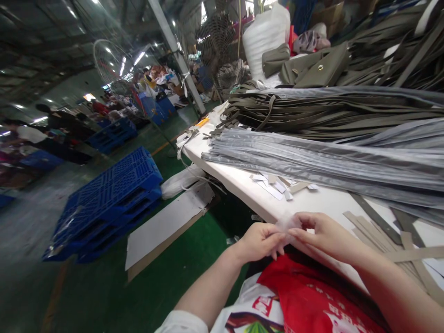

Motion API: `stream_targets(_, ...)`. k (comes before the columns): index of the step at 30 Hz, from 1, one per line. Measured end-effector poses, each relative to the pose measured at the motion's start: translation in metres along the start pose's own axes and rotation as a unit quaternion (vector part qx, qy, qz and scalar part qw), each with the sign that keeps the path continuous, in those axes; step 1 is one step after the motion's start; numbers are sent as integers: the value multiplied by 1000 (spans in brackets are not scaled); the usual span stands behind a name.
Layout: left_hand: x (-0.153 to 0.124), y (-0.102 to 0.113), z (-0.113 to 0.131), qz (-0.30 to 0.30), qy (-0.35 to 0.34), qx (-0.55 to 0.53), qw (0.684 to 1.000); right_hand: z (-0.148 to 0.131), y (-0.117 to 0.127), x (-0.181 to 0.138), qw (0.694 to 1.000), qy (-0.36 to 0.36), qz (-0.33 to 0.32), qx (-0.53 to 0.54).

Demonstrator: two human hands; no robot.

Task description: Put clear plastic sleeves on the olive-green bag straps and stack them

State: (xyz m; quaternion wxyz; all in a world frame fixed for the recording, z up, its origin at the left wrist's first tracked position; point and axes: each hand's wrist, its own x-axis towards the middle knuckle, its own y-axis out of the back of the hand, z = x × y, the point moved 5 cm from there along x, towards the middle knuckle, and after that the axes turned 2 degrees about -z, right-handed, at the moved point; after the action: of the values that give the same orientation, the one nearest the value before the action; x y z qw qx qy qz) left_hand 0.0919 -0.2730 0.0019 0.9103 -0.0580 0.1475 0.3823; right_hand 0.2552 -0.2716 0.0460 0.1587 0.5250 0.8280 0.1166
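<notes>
At the table's near edge my left hand point(262, 240) and my right hand point(321, 231) meet, both closed in a pinch. Between their fingertips is a small, thin, whitish see-through piece point(285, 222), like plastic film; its exact kind I cannot make out. Just beyond my hands, paper and card scraps point(277, 184) lie on the white table point(239, 182). Behind them stretches a bundle of long strips in clear plastic wrapping point(305, 155). Farther back is a pile of dark olive straps point(322, 111). Beige card strips point(371, 236) lie beside my right forearm.
Olive bags or flaps point(315, 67) and a white wrapped roll point(267, 39) stand at the table's back. To the left, blue plastic pallets point(114, 194) are stacked on the green floor near a flat board point(169, 224). A standing fan point(217, 41) and people are beyond.
</notes>
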Motion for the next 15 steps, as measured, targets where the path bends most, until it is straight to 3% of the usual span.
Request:
stream_targets(4, 5, 1, -3, 31, 10, -42, 999, 7, 2, -1, 994, 14, 22, 102)
stream_targets(7, 7, 0, -3, 40, 6, -51, 998, 14, -3, -2, 992, -13, 45, 114)
stream_targets(12, -3, 18, 23, 146, -109, -5, 983, 18, -1, -4, 991, -36, 112, 64)
stream_targets(13, -6, 20, 32, 133, -139, 23, 981, 17, 2, -5, 991, -25, 125, 38)
stream_targets(15, -9, 17, 50, 51, -184, 97, 977, 10, 8, -7, 990, 15, 140, -13)
